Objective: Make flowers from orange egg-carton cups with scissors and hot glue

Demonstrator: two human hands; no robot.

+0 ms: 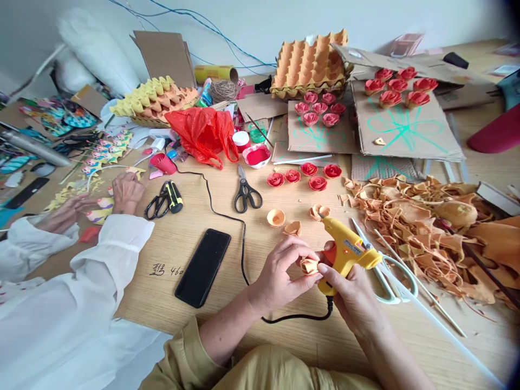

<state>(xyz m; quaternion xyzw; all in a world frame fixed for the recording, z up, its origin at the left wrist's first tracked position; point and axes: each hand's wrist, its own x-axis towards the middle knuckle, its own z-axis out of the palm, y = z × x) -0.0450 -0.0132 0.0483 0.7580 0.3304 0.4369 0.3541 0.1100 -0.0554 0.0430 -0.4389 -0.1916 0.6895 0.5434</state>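
Note:
My left hand [280,271] pinches a small unpainted rosebud [309,266] made of orange egg-carton pulp. Wrapped round the handle of a yellow glue gun [345,246] is my right hand [353,295]; its thumb also reaches the bud. A small red light shows on the gun, and a long clear glue stick [447,330] runs out of its back. Just beyond my hands lie cut pulp cups, one round cup [276,218], a petalled cup [319,212] and another [293,228] partly hidden by my fingers. White-handled scissors [396,281] lie beside the gun.
Orange pulp scraps [410,227] pile up at right. Red roses [317,183] stand beyond the cups, more on cardboard [410,127]. A phone [203,268], black scissors [246,195] and a red paint dish [257,156] lie on the table. A co-worker's hands [128,189] work at left.

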